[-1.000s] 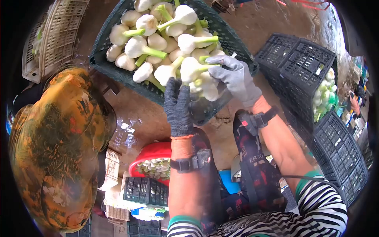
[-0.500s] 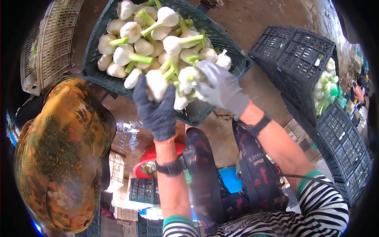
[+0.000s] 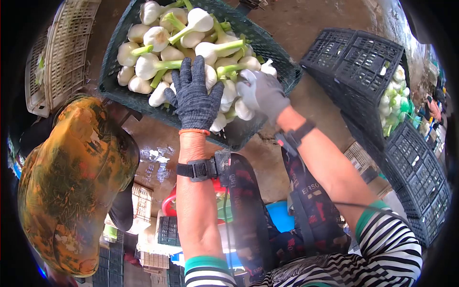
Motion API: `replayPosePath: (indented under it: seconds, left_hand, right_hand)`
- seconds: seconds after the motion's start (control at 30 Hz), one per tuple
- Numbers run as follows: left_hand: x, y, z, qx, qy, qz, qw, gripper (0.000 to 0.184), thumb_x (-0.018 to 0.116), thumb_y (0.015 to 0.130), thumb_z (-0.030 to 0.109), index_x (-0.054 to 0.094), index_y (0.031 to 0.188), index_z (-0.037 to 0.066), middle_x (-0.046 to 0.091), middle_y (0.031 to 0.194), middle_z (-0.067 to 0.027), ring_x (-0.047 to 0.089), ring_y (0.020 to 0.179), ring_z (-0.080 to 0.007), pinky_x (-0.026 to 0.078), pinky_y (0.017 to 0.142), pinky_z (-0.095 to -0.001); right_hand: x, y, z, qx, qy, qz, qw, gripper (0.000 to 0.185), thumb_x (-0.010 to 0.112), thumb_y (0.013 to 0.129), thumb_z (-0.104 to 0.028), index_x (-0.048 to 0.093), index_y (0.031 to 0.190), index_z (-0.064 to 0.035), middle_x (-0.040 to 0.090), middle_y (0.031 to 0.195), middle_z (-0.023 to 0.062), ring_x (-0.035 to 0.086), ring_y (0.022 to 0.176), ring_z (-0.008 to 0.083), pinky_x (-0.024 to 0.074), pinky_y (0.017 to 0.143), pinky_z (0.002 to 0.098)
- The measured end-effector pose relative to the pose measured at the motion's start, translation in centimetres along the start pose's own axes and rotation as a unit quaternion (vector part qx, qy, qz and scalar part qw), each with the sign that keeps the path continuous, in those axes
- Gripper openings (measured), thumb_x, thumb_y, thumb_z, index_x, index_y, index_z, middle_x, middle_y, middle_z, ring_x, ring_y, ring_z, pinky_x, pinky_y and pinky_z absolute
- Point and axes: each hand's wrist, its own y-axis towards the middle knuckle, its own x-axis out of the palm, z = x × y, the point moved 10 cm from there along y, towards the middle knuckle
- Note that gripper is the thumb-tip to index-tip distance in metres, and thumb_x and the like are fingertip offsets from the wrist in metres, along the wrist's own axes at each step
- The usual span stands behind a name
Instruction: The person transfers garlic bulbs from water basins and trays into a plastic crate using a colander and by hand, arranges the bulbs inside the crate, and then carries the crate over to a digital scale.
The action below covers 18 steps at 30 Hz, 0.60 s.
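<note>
A dark green plastic crate holds a heap of white garlic bulbs with short cut green stems. My left hand, in a dark grey knit glove, lies palm down on the near bulbs with its fingers spread. In a pale grey glove, my right hand is at the crate's right side among the bulbs, its fingers curled. What those fingers hold, if anything, is hidden. One garlic bulb shows just below the right hand.
A person in an orange and green patterned cloth is close on my left. Black crates stand at right, with more garlic beside them. Beige crates are at far left. A red basin sits behind my legs.
The garlic bulb that my left hand held upright is no longer in its grasp; that hand has opened flat over the heap. My right hand has turned and its fingers have curled.
</note>
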Motion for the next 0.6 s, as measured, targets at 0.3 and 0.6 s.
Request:
replayPosePath:
  seconds: [0.3, 0.6]
  left_hand:
    - [-4.2, -9.2, 0.6, -0.055, -0.252, 0.228, 0.939, 0.047, 0.068, 0.074, 0.007, 0.052, 0.118, -0.002, 0.051, 0.121, -0.0207, 0.05, 0.111, -0.0358, 0.039, 0.095, -0.0416]
    - [0.4, -5.6, 3.1, -0.081, -0.148, 0.122, 0.978, 0.055, 0.068, 0.075, 0.022, 0.051, 0.123, 0.001, 0.057, 0.115, -0.0197, 0.051, 0.108, -0.0361, 0.039, 0.094, -0.042]
  right_hand:
    - [1.5, 1.8, -0.7, -0.132, -0.028, -0.067, 0.989, 0.036, 0.06, 0.076, -0.03, 0.063, 0.106, -0.0103, 0.064, 0.103, 0.0149, 0.06, 0.098, 0.0323, 0.0463, 0.085, 0.04]
    - [1.1, 0.8, -2.3, -0.225, 0.023, -0.078, 0.971, 0.032, 0.059, 0.081, -0.027, 0.058, 0.11, -0.0129, 0.064, 0.097, 0.0164, 0.062, 0.086, 0.0315, 0.0487, 0.077, 0.0396]
